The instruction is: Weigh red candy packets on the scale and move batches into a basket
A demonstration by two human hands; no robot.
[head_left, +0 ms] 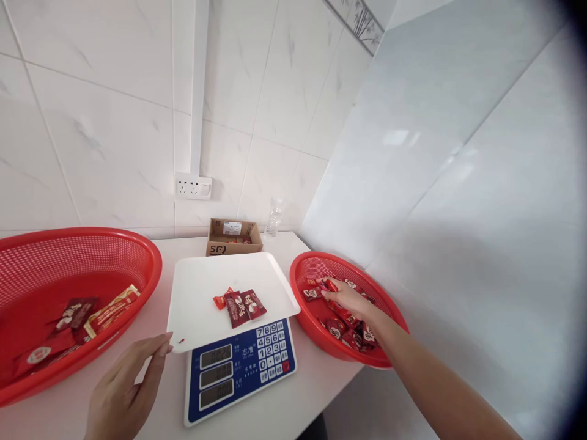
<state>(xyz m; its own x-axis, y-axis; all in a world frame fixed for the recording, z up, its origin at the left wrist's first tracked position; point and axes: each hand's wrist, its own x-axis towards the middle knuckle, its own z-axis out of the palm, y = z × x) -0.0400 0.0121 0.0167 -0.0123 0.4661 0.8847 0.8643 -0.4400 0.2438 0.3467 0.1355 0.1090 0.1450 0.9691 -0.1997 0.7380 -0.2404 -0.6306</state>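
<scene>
A digital scale (241, 366) with a blue keypad stands at the table's front, with a white weighing tray (202, 299) on top. Three red wrapped candies (239, 304) lie on that tray. My right hand (345, 297) reaches into the small red basket (316, 266) on the right and its fingers pinch a red candy (331, 285) among several others. My left hand (125, 388) rests flat on the table, fingers apart, its fingertips touching the tray's front left corner.
A large red basket (137, 244) at the left holds several red and gold packets. A cardboard box (233, 238) and a clear plastic bottle (274, 218) stand by the back wall under a wall socket (193, 186). A white tiled wall closes the right side.
</scene>
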